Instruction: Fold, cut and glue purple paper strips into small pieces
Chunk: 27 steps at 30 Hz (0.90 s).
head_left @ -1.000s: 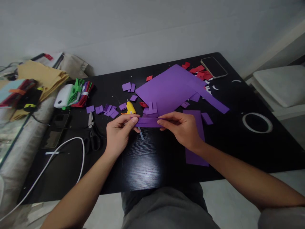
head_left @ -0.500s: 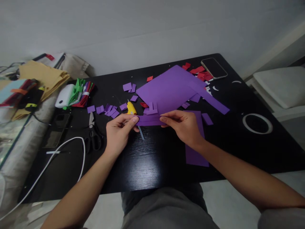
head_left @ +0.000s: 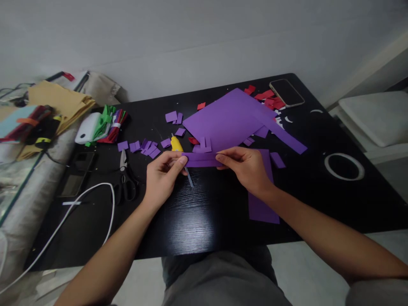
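A narrow purple paper strip [head_left: 201,160] with a lengthwise crease is stretched level between my two hands, above the black table. My left hand [head_left: 163,172] pinches its left end between thumb and fingers. At the other end, my right hand [head_left: 244,165] is closed on the strip in the same way. Just behind the strip lies a yellow glue gun [head_left: 176,143], partly hidden, with a glue stick [head_left: 189,177] showing below the strip. Small folded purple paper pieces [head_left: 203,145] sit right behind it. A large purple sheet [head_left: 226,117] spreads out farther back.
Black scissors [head_left: 128,182] and a white cable [head_left: 112,208] lie on the left. Under my right forearm is another purple sheet [head_left: 263,208]. A tape roll [head_left: 344,165], a phone [head_left: 287,92] and red paper scraps [head_left: 270,100] are on the right. Paper bundles [head_left: 106,123] stand back left.
My left hand has shifted slightly right along with the strip's end. The strip's crease now shows more plainly, its face turned a little. My right hand has barely moved.
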Available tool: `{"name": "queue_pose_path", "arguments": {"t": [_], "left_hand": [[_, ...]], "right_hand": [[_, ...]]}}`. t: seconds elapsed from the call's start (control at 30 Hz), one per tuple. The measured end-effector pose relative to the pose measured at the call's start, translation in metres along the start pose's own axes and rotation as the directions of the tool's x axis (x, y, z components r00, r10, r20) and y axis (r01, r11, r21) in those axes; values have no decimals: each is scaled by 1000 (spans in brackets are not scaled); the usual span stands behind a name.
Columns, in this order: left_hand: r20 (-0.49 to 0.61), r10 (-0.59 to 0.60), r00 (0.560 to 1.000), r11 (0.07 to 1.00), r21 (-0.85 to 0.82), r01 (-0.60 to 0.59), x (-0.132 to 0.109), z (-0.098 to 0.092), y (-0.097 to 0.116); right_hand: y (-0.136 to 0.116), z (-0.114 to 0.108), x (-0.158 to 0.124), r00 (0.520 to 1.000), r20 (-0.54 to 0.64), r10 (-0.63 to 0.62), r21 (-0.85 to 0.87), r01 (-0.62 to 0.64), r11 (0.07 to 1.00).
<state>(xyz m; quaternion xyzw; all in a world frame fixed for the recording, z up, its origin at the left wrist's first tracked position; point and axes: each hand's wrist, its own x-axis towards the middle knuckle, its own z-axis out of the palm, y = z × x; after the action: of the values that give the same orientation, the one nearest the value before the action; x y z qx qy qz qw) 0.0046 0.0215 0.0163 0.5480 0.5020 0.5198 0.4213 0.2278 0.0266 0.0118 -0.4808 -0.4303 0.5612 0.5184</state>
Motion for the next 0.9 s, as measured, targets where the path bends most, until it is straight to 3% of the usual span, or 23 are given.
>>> {"name": "queue_pose_path", "arguments": {"t": [0.27,0.9], "left_hand": [[13,-2,1000,1000,7,2,-1,0,-7],[50,-62,997,998,-23,63,-1,2,1]], "right_hand": [[4,-1,2,1000,5,28,22,-28,999],[4,-4,5,998,-38,58,54,-56,997]]}}
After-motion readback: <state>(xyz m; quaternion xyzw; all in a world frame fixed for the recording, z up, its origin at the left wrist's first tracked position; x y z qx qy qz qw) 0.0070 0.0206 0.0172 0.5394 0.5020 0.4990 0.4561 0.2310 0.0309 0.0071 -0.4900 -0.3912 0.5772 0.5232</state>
